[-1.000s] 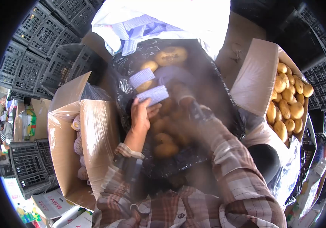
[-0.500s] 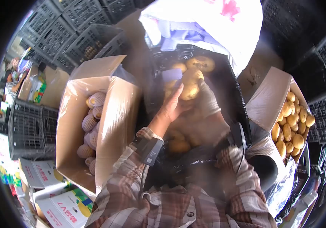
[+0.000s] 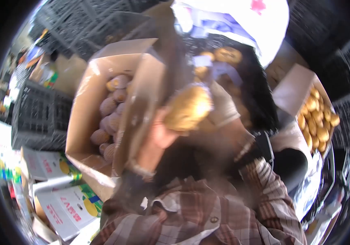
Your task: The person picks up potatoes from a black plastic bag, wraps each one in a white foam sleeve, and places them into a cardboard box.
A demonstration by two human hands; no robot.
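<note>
My left hand (image 3: 162, 132), blurred, holds a large potato (image 3: 189, 107) between the cardboard box and the black-lined container. My right hand (image 3: 224, 104), in a pale glove, is just right of the potato; its fingers are smeared by motion and partly hidden. Behind it, the black-lined container (image 3: 260, 98) holds more potatoes (image 3: 228, 55) and pieces of pale foam netting (image 3: 226, 71). To the left, an open cardboard box (image 3: 81, 122) holds several potatoes in foam nets (image 3: 109, 106).
A white bag (image 3: 240, 16) lies at the container's far end. On the right is a box of bare potatoes (image 3: 315, 118). Black crates (image 3: 36, 114) stand at the left, above printed cartons (image 3: 69, 210). A person (image 3: 22, 73) is at the far left.
The view has swung toward the left box. A potato has been lifted from the black-lined container and moved left in my left hand. My left hand has let go of the foam net.
</note>
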